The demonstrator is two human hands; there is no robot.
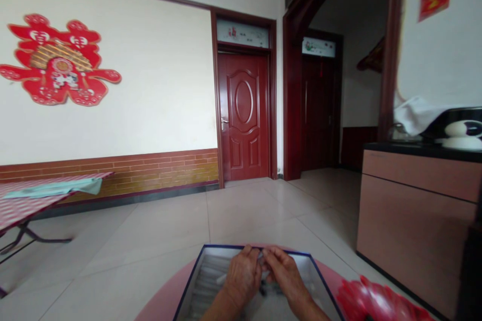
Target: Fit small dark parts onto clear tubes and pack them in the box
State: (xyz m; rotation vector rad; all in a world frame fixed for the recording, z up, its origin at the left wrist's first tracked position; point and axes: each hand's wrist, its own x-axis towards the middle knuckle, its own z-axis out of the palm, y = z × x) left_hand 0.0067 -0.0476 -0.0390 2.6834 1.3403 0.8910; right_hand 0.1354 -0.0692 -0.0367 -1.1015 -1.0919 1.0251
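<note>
Hands probably inside a shallow box

That box rim is navy blue, and the round table under it is pink. The door is deep red, and the tablecloth has red and white checks

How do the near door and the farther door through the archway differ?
The near door is lit and shows a raised oval panel, while the farther door sits in shade beyond the archway, its panels hard to make out. The near door has a lever handle at its left edge; the farther shows a long vertical strip. Both are dark red, shut, and topped by decorated transom panels.
</note>
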